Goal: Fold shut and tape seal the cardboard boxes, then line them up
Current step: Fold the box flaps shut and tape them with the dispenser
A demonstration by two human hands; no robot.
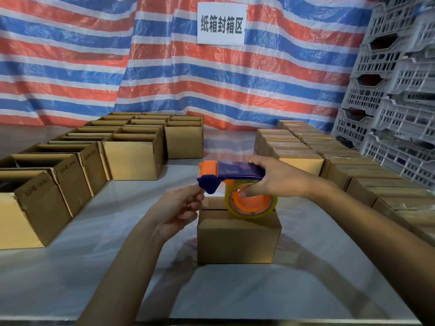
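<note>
A small cardboard box [237,241] with its top flaps folded shut stands in the middle of the table. Just above its top hangs a blue and orange tape dispenser [233,171] carrying a roll of clear tape [251,204]. My right hand [280,178] grips the dispenser, thumb on top and fingers through the roll's orange core. My left hand [181,205] pinches at the dispenser's blue front end, left of the box top; the tape end itself is too faint to make out.
Several open cardboard boxes [134,154] stand in rows on the left of the table [94,267]. Rows of sealed boxes [303,147] run along the right side. Grey plastic crates [395,90] are stacked at the far right. A striped tarp with a white sign hangs behind.
</note>
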